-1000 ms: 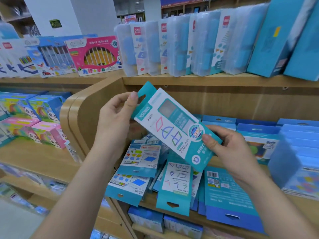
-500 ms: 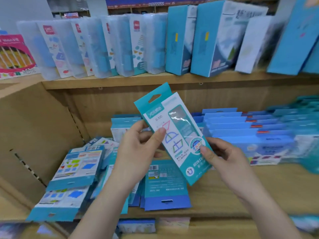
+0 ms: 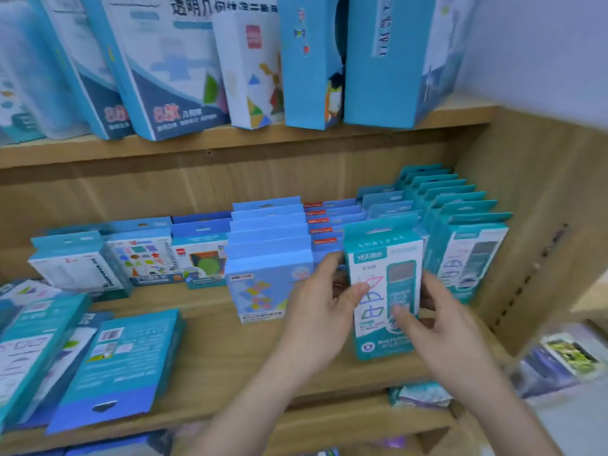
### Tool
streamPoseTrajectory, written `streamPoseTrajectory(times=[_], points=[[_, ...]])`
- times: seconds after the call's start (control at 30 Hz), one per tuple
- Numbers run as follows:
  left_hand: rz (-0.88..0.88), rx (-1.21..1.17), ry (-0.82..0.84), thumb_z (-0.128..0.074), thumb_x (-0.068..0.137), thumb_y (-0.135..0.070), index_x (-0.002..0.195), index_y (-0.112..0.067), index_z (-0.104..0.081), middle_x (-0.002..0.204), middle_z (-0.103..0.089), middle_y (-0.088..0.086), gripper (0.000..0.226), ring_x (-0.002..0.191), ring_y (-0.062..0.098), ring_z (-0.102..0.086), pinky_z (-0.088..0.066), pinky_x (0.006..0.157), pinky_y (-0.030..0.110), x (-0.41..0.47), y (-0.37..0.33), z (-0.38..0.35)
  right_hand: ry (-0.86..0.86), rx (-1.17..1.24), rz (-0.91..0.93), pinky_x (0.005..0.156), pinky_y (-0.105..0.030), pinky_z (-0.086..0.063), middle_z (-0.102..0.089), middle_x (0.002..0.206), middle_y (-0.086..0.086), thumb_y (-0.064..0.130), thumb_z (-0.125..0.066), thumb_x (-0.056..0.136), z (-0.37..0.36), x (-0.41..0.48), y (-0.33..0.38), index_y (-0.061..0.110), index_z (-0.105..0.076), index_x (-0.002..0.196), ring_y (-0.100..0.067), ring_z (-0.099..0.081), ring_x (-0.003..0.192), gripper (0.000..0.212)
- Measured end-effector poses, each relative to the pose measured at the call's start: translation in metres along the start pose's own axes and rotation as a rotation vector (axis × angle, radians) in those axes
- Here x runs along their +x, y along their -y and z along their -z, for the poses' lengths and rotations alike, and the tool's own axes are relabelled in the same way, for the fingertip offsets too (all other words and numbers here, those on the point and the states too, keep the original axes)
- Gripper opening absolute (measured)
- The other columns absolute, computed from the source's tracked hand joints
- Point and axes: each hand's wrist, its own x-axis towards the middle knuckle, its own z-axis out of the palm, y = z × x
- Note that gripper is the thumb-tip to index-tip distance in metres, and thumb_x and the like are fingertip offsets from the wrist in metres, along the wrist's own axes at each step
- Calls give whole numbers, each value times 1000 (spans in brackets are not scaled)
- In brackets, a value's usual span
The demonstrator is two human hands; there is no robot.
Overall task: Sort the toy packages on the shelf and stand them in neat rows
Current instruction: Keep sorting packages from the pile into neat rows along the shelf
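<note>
Teal package (image 3: 383, 284) — tilted before — now held upright at shelf (image 3: 230, 350).

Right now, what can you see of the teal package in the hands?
The teal package is a flat card box: white front with line-drawn shapes, dark window, "S-335", hang tab on top. It is upright, facing the camera, beside a row of matching packages on the wooden shelf. The left hand and right hand pinch its sides.
</note>
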Motion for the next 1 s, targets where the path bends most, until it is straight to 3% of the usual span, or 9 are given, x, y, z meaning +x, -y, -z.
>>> streamPoseTrajectory(times=[0.27, 0.37, 0.47, 0.57, 0.67, 0.8, 0.87, 1.0], points=[[-114, 268, 73, -56, 94, -27, 125, -26, -46, 110, -70, -2, 33, 94, 17, -66, -53, 77, 33, 44, -4, -107, -106, -224, -44, 69, -27, -44, -59, 119, 10, 19, -60, 87, 60, 21, -53, 33, -34, 129, -12, -59, 102, 51], [-164, 318, 48, -58, 93, -24, 124, -22, -47, 114, -66, -1, 33, 100, 17, -62, -53, 81, 34, 58, 2, -131, -165, -319, -32, 80, -31, -47, -52, 128, 1, 17, -63, 84, 64, 26, -62, 26, -24, 141, -17, -54, 112, 69], [-183, 373, -7, -62, 89, -21, 133, -22, -43, 125, -56, -2, 47, 111, 16, -55, -49, 92, 36, 67, 11, -146, -270, -415, 20, 92, -41, -49, -43, 135, -9, 13, -65, 81, 64, 29, -66, 17, -22, 146, -22, -45, 121, 78], [-178, 429, 31, -61, 88, -19, 141, -24, -30, 134, -51, 0, 62, 113, 22, -56, -50, 89, 41, 67, 15, -157, -365, -518, 138, 101, -49, -42, -37, 142, -16, 10, -64, 80, 66, 36, -69, 12, -30, 144, -32, -40, 126, 72], [-144, 555, 76, -54, 92, -22, 149, -21, -10, 142, -43, 6, 73, 110, 29, -59, -50, 87, 44, 68, 13, -171, -396, -589, 241, 111, -42, -25, -30, 149, -17, 7, -57, 84, 67, 47, -71, 10, -35, 143, -37, -32, 132, 63], [-45, 674, 128, -42, 97, -28, 149, -11, 11, 150, -30, 13, 76, 106, 35, -59, -48, 84, 43, 68, 4, -181, -336, -665, 273, 113, -41, -25, -31, 151, -16, 13, -47, 86, 68, 55, -80, 7, -38, 142, -34, -27, 139, 57], [-31, 758, 148, -41, 98, -24, 147, -6, 14, 145, -37, 16, 76, 102, 36, -61, -48, 81, 43, 68, 3, -183, -330, -688, 277, 114, -40, -24, -32, 151, -16, 14, -46, 87, 71, 58, -84, 6, -38, 142, -32, -27, 140, 56], [-55, 955, 194, -37, 96, -10, 145, 2, 15, 112, -61, 15, 73, 91, 33, -65, -50, 74, 42, 67, 5, -185, -338, -676, 293, 114, -36, -24, -34, 150, -15, 14, -44, 88, 73, 59, -85, 4, -40, 141, -29, -28, 140, 54]])
